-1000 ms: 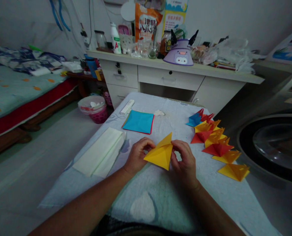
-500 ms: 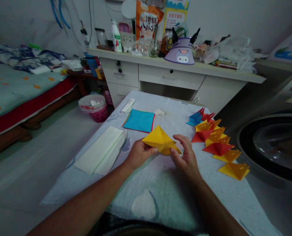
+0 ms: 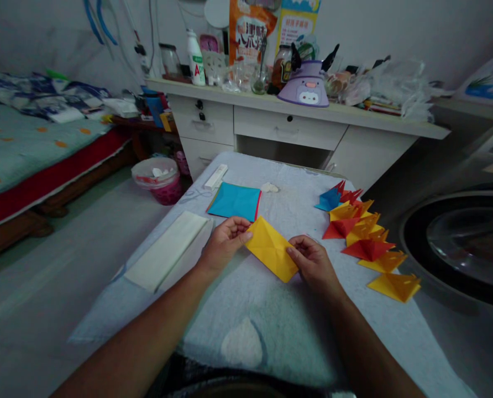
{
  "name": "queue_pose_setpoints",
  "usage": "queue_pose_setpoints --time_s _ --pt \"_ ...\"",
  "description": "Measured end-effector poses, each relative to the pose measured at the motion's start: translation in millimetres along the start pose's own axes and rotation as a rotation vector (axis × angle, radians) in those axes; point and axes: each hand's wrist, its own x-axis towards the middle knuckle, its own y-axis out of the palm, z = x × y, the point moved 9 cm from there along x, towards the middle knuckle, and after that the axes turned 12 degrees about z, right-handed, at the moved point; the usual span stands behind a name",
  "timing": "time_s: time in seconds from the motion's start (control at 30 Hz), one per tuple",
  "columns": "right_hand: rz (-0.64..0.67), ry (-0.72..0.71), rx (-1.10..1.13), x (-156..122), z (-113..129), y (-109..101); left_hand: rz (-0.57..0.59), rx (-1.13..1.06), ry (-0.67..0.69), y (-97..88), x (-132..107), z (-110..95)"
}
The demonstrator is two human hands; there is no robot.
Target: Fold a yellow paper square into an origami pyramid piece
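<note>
A creased sheet of yellow origami paper, folded into a flat oblong, is held above the cloth-covered table. My left hand pinches its upper left corner between thumb and fingers. On the opposite side, my right hand grips the right edge, thumb on top and fingers curled beneath. Just beyond the left hand lies a stack of square paper, blue on top with red and yellow edges showing. To the right stands a row of folded paper pieces in yellow, red and blue.
A white packet lies on the table to the left, with a small white box farther back. Behind stands a cluttered white desk. A pink bin is on the floor at left, a washing machine at right.
The yellow paper has gone from a raised, pointed shape to a flatter oblong turned diagonally. My right hand has closed on its right edge; my left hand has shifted up to its corner.
</note>
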Motion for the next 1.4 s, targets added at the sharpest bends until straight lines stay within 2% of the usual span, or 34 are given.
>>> queue_pose_setpoints --time_s 0.1,0.23,0.33,0.43,0.57,0.7,0.83,0.93,1.03,1.17,1.27,1.4 --pt "-0.008 0.003 -0.058 0 -1 -3 0.068 0.049 -0.025 -2.2 2 3" --pt "-0.094 0.003 -0.116 -1 1 -15 0.246 0.039 -0.126 15.5 0 16" --pt "-0.162 -0.019 -0.045 -2 5 -23 0.291 0.033 -0.166 24.0 -2 20" --pt "-0.169 -0.019 0.109 -2 6 -25 0.254 0.024 -0.138 23.0 -2 15" --pt "-0.072 0.048 0.227 1 0 -16 0.174 -0.026 -0.094 16.6 1 10" --pt "-0.075 0.016 0.181 3 -1 -16 0.159 -0.036 -0.083 14.8 1 11" --pt "-0.102 -0.031 0.14 4 0 -18 0.074 -0.005 -0.066 4.4 0 9" --pt "-0.097 -0.057 0.123 4 0 -19 0.04 -0.062 -0.078 -0.4 -1 10" --pt "-0.083 -0.088 0.072 4 1 -19 0.059 -0.117 -0.147 1.9 -2 14" --pt "-0.095 -0.101 -0.063 3 4 -20 0.156 -0.079 -0.247 12.1 -3 18" --pt "-0.125 -0.109 -0.186 1 10 -21 0.211 -0.02 -0.243 16.7 -4 18" --pt "-0.171 -0.136 -0.385 -2 18 -20 0.22 0.066 -0.204 16.1 -3 17"
